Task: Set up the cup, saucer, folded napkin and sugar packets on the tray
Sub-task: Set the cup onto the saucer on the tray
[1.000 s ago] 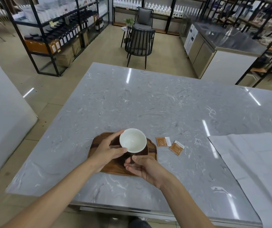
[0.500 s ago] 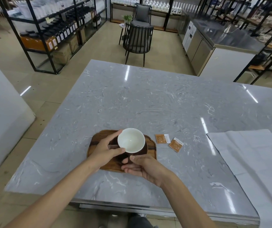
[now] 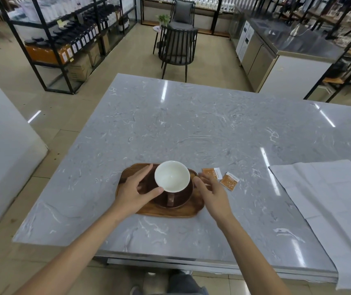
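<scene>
A cup (image 3: 172,176), white inside and brown outside, stands on a dark brown saucer (image 3: 183,199), its handle turned toward me. The saucer rests on an oval wooden tray (image 3: 127,177) near the table's front edge. My left hand (image 3: 135,191) hovers at the cup's left side, fingers spread, thumb close to the rim. To the right of the saucer my right hand (image 3: 211,193) is open above the tray's right end. Two orange sugar packets (image 3: 221,177) lie on the marble just right of the tray. A large white unfolded napkin (image 3: 327,201) lies at the far right.
The grey marble table (image 3: 191,128) stretches away behind the tray. On the floor beyond it stand dark chairs (image 3: 177,50), black shelving with bottles (image 3: 68,39) at the left, and a steel counter (image 3: 276,45) at the right.
Both hands have let go of the cup and saucer, which now rest on the tray. My right hand has moved from under the saucer to the tray's right end.
</scene>
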